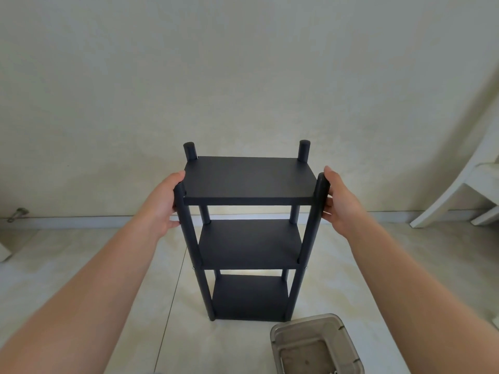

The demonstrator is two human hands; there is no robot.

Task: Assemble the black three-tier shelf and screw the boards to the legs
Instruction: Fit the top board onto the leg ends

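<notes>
The black three-tier shelf [249, 182] stands upright on the tiled floor in the middle of the view, with three boards set between four round legs. My left hand [163, 205] wraps the near left leg [186, 225] just below the top board. My right hand [337, 201] grips the near right leg [316, 211] at the same height. The two far legs [190, 151] poke up above the top board. Small silver screw heads [193, 268] show on the near legs at the middle board.
A clear plastic box [310, 344] sits on the floor at the front right of the shelf, something small inside it. A white chair leg [459, 190] stands at the right by the wall. A metal fitting [17, 214] sticks out near the left baseboard.
</notes>
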